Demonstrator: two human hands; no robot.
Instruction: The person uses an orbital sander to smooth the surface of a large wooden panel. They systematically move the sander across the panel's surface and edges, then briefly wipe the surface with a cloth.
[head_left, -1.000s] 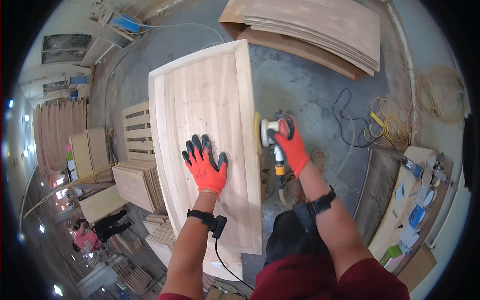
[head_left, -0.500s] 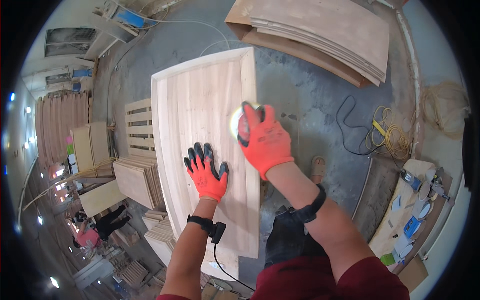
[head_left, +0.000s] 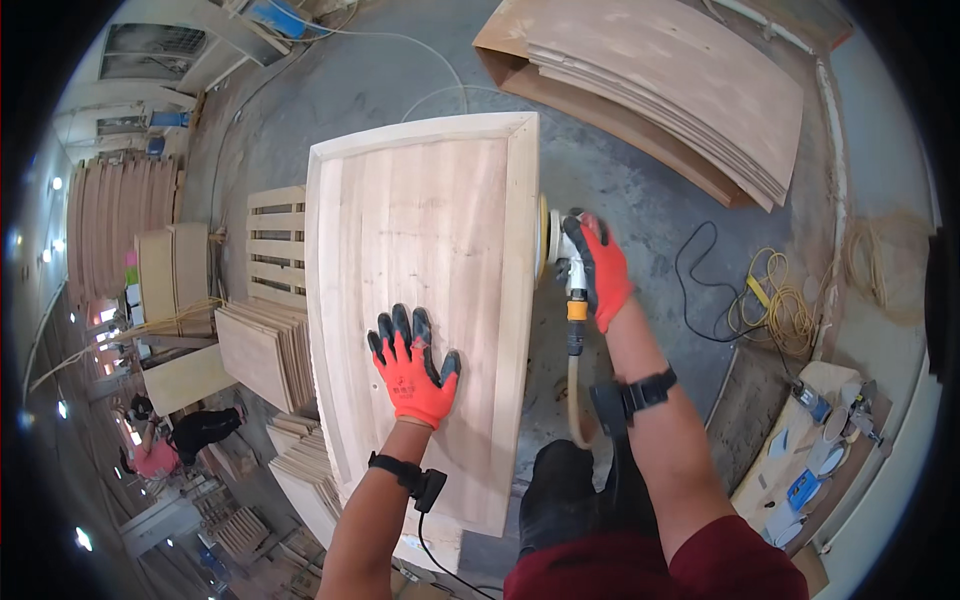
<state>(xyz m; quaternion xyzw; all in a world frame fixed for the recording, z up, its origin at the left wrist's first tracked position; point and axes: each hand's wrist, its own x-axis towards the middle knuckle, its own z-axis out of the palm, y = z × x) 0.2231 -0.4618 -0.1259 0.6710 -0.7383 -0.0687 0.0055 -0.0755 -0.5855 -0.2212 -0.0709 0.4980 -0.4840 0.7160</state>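
Note:
A pale wooden panel (head_left: 440,215) with a raised border stands in front of me. My left hand (head_left: 414,372), in a red and black work glove, lies flat on its face with the fingers spread. My right hand (head_left: 598,265), gloved alike, is wrapped round an air sander (head_left: 562,245) at the panel's right edge. The sander is turned on its side, its round yellow pad facing the edge; whether it touches the wood is hard to tell. A tan hose (head_left: 573,395) hangs from its orange and dark fitting.
Stacked boards (head_left: 660,90) lie at the far right, more board stacks (head_left: 262,350) at the left beside a slatted pallet (head_left: 276,240). Coiled yellow cable (head_left: 775,305) rests on the floor. A bench (head_left: 800,450) at right holds tools and discs. Another person (head_left: 180,440) is at the far left.
My right hand has moved the sander from the panel's face out to its right edge and tipped it sideways. My left hand stays flat on the panel. The whole view has shifted slightly.

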